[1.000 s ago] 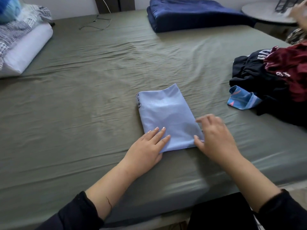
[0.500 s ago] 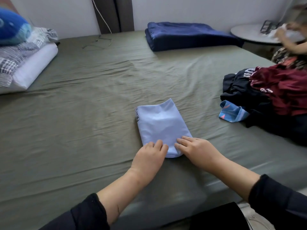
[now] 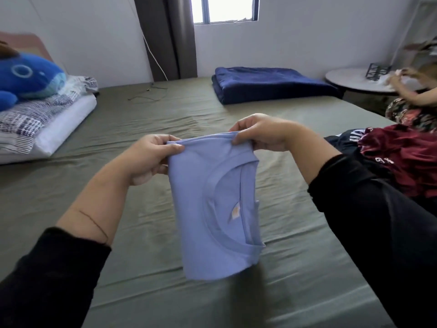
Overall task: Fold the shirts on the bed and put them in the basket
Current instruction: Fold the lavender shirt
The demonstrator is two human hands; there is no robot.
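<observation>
The light blue shirt (image 3: 212,209) is folded up & hangs in the air over the green bed (image 3: 146,209) — it is not touching the sheet. The left hand (image 3: 151,159) pinches the top left corner, thumb on the near side & fingers curled round the back. The right hand (image 3: 262,132) pinches the top right corner the same way, fingers clamped tight on the cloth. The top edge is pulled flat btw the two hands. The neck hole of the shirt faces us, w/ a small pale tag inside it. The bottom of the shirt looks a bit blurry. Both arms have black sleeves pushed up a little. On the right side of the bed sits a pile of clothes (image 3: 392,162) not folded yet — dark red on top, black under it. No basket can be seen. At the far end of the bed lies a folded dark blue blanket (image 3: 272,84). On the left are pillows (image 3: 45,119), one white & one w/ a blue check print, & a blue plush toy (image 3: 26,79) rests on top of them. A thin cable (image 3: 146,95) lies on the sheet near the wall. Behind is a dark curtain (image 3: 168,36) next to a window (image 3: 224,8). Far right there is a round white table (image 3: 354,79), & another person's arm (image 3: 411,93) reaches near it.
</observation>
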